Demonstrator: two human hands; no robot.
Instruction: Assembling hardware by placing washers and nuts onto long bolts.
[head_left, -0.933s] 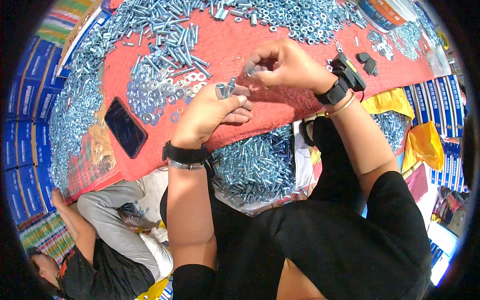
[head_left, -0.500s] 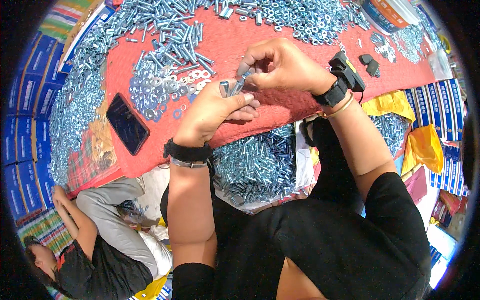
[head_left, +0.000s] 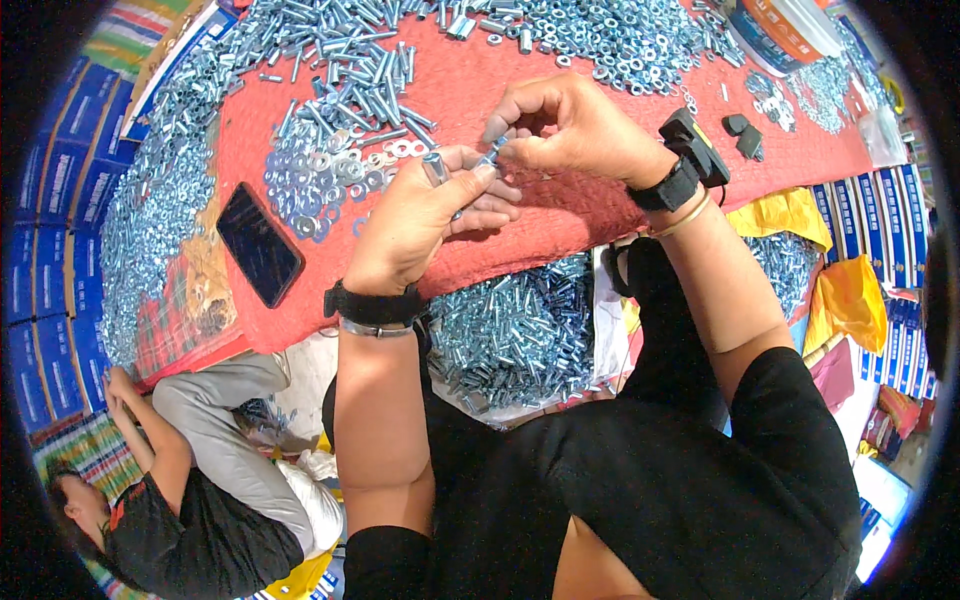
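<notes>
My left hand point(head_left: 415, 215) is closed around a few shiny metal pieces over the red cloth. A bolt point(head_left: 491, 154) sticks out past its thumb, and the end of a metal sleeve point(head_left: 434, 168) shows above the palm. With thumb and forefinger, my right hand point(head_left: 575, 130) pinches the upper end of that same bolt. Whether a small nut or washer sits between those fingertips is too hard to make out. Flat washers point(head_left: 310, 180) lie spread on the cloth left of my hands, beside a heap of long bolts point(head_left: 375, 95).
A dark phone point(head_left: 260, 245) lies on the red cloth point(head_left: 560, 220). Nuts point(head_left: 630, 45) are heaped at the back, near a plastic tub point(head_left: 775, 35). Below the table edge sits a pile of metal sleeves point(head_left: 510, 330). Another person point(head_left: 200, 490) lies at lower left, by blue boxes point(head_left: 60, 270).
The sleeve in my left hand has tilted and slid back toward the palm. The bolt now stands out more clearly between both hands, and my right fingers have shifted slightly.
</notes>
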